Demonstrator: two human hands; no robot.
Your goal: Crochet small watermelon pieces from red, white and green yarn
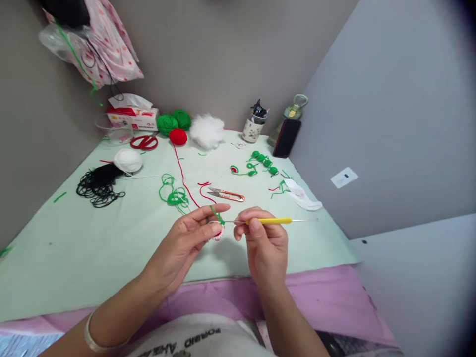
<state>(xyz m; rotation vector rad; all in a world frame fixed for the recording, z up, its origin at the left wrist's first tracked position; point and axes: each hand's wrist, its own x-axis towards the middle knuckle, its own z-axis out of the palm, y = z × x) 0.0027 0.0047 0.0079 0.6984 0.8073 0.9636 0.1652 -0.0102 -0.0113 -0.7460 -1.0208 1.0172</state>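
Note:
Between thumb and fingers, my left hand (189, 240) pinches a small round crochet piece (217, 233) in white and red, with green at its top edge. Green yarn (215, 213) runs over the left fingers to that edge. My right hand (266, 243) grips a crochet hook (269, 221) by its yellow handle, thin metal showing at both ends. The hook's left tip meets the green stitches; the exact loop is too small to make out. A tangle of green yarn (176, 197) and orange thread snips (226, 194) lie just beyond my hands.
At the back stand a tissue box (134, 119), green yarn balls (167, 125), a red yarn ball (178, 137), white stuffing (207, 131), a pen jar (254, 128) and a phone (286, 138). Red scissors (144, 143), black yarn (99, 186) and white yarn (128, 160) lie left; small green crochet pieces (263, 159) right.

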